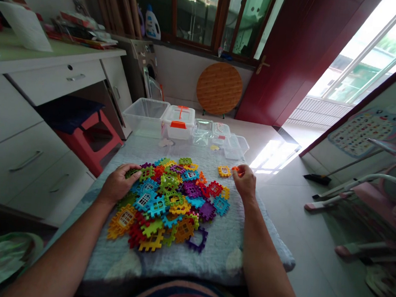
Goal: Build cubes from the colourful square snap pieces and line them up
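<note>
A heap of colourful plastic interlocking tiles (169,201) lies on a pale blue quilted mat (224,246) on the floor. My left hand (118,183) rests on the heap's left edge, fingers curled over a green tile (132,173). My right hand (245,182) is at the heap's right side, pinching a small orange tile (235,169). A yellow tile (224,171) lies alone just left of that hand.
Clear plastic boxes (146,114), one with an orange-handled lid (178,122), stand at the mat's far edge. White drawers (29,153) and a red stool (92,140) are on the left. A pink chair (379,195) is on the right.
</note>
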Motion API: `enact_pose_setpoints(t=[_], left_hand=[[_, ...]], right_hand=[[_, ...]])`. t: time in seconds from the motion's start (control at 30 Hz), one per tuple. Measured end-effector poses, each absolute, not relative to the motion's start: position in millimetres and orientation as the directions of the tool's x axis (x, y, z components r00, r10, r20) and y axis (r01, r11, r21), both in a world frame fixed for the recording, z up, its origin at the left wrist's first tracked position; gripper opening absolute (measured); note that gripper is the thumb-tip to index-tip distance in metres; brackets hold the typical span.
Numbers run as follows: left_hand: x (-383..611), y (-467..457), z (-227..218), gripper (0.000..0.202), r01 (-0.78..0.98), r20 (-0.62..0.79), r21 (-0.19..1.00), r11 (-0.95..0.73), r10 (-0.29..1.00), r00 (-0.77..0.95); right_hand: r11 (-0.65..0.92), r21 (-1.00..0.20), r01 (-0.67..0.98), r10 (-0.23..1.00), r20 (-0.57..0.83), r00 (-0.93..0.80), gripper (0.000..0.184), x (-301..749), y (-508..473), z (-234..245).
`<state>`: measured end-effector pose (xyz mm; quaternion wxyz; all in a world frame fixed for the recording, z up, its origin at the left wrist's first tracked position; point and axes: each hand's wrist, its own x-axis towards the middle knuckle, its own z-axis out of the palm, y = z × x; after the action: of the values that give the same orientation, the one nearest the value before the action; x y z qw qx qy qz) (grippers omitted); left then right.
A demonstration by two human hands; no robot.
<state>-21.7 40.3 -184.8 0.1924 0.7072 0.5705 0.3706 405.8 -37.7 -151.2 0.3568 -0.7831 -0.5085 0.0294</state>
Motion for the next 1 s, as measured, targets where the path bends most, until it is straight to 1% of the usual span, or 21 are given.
enact_pose_setpoints(t=[0.07,0.13,0.2,0.3,0.37,0.43,0.5,0.57,0.63,0.67,0.77,0.87,0.93,1.0], left_hand=[[-21,40,-184,0.038,0.661,0.300,0.699,-0.272,0.951,0.074],[-20,39,-183,0.038,0.656,0.294,0.705,-0.269,0.953,0.074],[-20,38,-182,0.039,0.653,0.288,0.710,-0.263,0.955,0.072],[-20,38,-182,0.038,0.655,0.283,0.711,-0.254,0.957,0.063],[-20,39,-183,0.038,0.656,0.282,0.711,-0.252,0.957,0.062],[-20,39,-183,0.038,0.657,0.285,0.711,-0.253,0.957,0.060],[-20,38,-183,0.037,0.657,0.288,0.710,-0.253,0.956,0.058],[-19,38,-181,0.037,0.659,0.287,0.709,-0.251,0.956,0.056],[-19,38,-180,0.037,0.660,0.283,0.710,-0.247,0.958,0.054],[-19,37,-180,0.037,0.660,0.281,0.710,-0.245,0.958,0.054],[-18,37,-179,0.037,0.662,0.274,0.711,-0.239,0.960,0.052],[-18,37,-179,0.037,0.664,0.276,0.708,-0.242,0.960,0.055],[-17,37,-178,0.037,0.665,0.279,0.705,-0.245,0.959,0.058],[-17,36,-178,0.037,0.666,0.280,0.704,-0.246,0.958,0.058]], right_hand=[[-0.091,-0.601,0.794,0.933,0.227,0.279,0.019,399,-44,-148],[-0.015,-0.575,0.818,0.985,0.132,0.111,0.017,392,-50,-147],[0.021,-0.532,0.846,0.997,0.070,0.019,0.016,386,-53,-147],[0.030,-0.507,0.861,1.000,0.020,-0.023,0.013,383,-54,-148],[0.016,-0.550,0.835,1.000,0.022,-0.005,0.009,383,-54,-149],[0.019,-0.630,0.776,0.998,0.054,0.019,0.007,383,-53,-150],[0.052,-0.714,0.699,0.990,0.127,0.057,0.008,382,-52,-152],[0.096,-0.762,0.641,0.966,0.226,0.124,0.012,378,-51,-153],[0.132,-0.753,0.645,0.937,0.307,0.166,0.014,372,-50,-153],[0.148,-0.733,0.664,0.934,0.324,0.151,0.014,369,-50,-152],[0.181,-0.685,0.706,0.960,0.278,0.023,0.016,360,-52,-146],[0.193,-0.700,0.688,0.975,0.218,-0.052,0.017,355,-56,-139],[0.243,-0.693,0.679,0.968,0.220,-0.123,0.018,353,-59,-136],[0.308,-0.660,0.685,0.951,0.220,-0.216,0.024,350,-61,-136]])
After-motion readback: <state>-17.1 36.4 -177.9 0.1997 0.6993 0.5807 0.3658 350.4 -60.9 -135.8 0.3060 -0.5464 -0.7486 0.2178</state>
